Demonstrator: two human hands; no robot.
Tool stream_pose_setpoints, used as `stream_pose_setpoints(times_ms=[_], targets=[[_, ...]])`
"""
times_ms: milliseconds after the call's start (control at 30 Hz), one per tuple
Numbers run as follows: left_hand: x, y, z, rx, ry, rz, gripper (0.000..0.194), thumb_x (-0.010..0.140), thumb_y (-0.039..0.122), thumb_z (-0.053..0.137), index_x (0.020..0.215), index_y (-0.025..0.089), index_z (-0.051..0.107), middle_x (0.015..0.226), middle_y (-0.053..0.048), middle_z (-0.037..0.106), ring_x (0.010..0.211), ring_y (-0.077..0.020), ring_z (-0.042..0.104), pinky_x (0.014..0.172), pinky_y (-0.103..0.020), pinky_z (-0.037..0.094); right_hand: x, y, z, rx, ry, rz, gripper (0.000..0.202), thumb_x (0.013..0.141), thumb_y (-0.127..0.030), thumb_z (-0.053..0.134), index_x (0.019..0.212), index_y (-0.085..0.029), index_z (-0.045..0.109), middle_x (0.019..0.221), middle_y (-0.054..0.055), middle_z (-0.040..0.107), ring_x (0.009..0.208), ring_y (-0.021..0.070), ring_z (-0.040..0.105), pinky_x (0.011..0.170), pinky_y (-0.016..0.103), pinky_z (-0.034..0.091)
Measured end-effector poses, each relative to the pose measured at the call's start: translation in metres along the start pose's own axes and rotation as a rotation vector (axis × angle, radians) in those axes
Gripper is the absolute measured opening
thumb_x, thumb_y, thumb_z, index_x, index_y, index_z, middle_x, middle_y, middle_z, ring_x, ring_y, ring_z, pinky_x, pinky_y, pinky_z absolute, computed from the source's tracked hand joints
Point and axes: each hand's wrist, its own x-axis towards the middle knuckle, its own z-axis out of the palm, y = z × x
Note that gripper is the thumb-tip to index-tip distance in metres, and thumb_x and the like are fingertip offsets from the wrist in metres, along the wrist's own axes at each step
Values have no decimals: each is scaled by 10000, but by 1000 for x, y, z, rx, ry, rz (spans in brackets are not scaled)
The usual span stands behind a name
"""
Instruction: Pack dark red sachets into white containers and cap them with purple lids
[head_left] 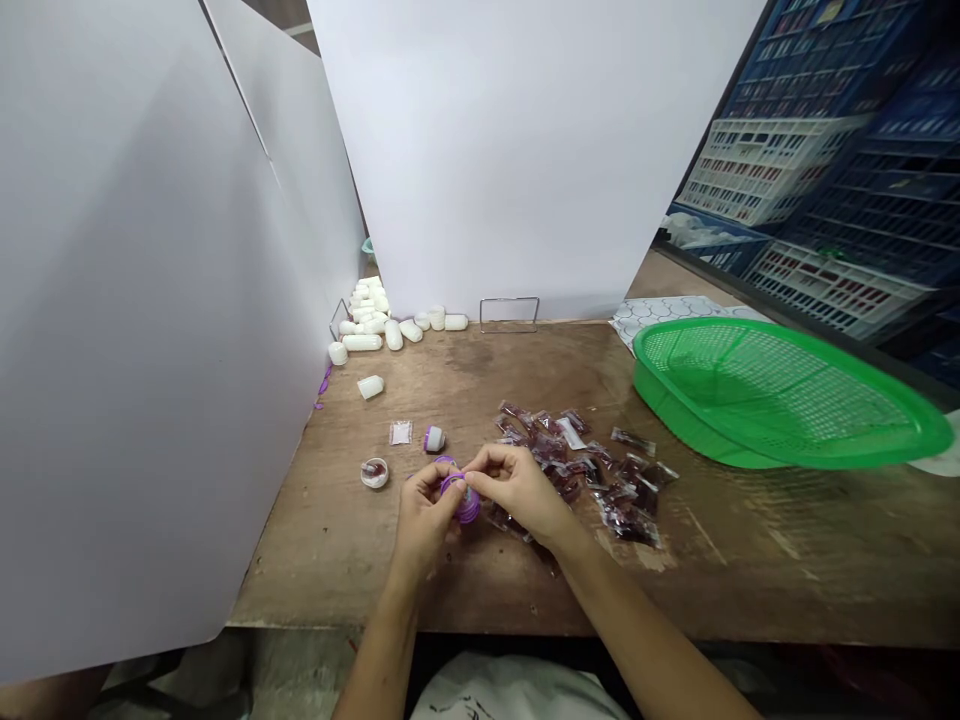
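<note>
Several purple plastic rings or ring-shaped lids are bunched together near the table's front. My left hand is closed around their left side. From the right, my right hand pinches at their upper edge with thumb and fingertips; the exact point of grip is partly hidden. Just beyond lies a small white cup with a purple rim, tipped on its side. To the left stands an open white cup with a dark red sachet in it. A flat white sachet lies behind that cup.
Dark red sachets are heaped right of my hands. White cups pile up at the back left, with one lone cup nearer. A green basket stands right. White panels border the table; crates are stacked beyond.
</note>
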Motion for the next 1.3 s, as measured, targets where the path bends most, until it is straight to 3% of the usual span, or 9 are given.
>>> stream_pose_setpoints(times_ms=[167,300,433,567,733,900,1033,1133,1300], targets=[[-2,1,-12,73,0,72,298,717,421,721,785,139,649,642,15,583,529,-83,485,490,-192,402,1,3,11,-5,-13,-9,144,733,-303,628,766,-163,637,670,-4,618,608,129,557,564,249,434],[1,-6,-59,323,222,153,382,847,481,535,1057,175,625,825,-35,635,654,-146,558,595,-264,450,26,7,31,72,-64,79,104,763,-279,562,815,-191,580,501,-71,509,413,96,447,412,213,333],[8,-27,-110,725,504,227,604,663,401,720,1194,168,552,1155,-131,601,1099,-308,530,975,-486,391,68,9,60,85,-90,105,41,730,-172,522,744,-211,528,429,-103,463,339,77,392,368,188,289],[21,-38,-123,549,479,153,474,589,342,775,1015,192,627,1164,-131,632,1228,-352,469,1071,-548,284,89,5,76,126,-137,123,56,712,-173,520,732,-220,497,391,-112,437,309,85,386,340,181,252],[28,-28,-105,260,367,137,384,648,350,739,925,194,524,1000,-107,697,940,-247,674,868,-415,499,59,-2,48,377,-152,206,159,702,-265,602,834,-176,602,565,-36,566,419,75,443,395,188,296],[21,-17,-65,-52,166,110,368,648,224,743,894,204,470,860,-11,673,764,-159,675,718,-278,507,22,-1,22,700,-117,341,294,673,-343,724,872,-128,697,652,-5,570,523,67,456,462,184,333],[18,-10,-29,-150,-53,101,313,666,159,718,889,201,502,798,25,629,707,-115,599,649,-215,461,14,5,15,489,32,216,422,626,-307,781,1006,-147,694,597,-42,540,487,56,396,450,184,296],[17,-7,-11,-154,-184,65,236,749,208,631,972,192,555,836,4,619,708,-121,574,647,-226,462,14,8,8,279,94,102,477,669,-331,731,1110,-162,666,749,-5,599,560,87,473,511,215,391],[16,-11,7,-87,-201,67,347,866,397,530,1153,207,571,985,-57,643,822,-175,606,696,-267,488,7,11,-1,-33,133,-66,491,701,-312,671,1168,-160,654,1004,60,555,859,172,578,792,315,502]])
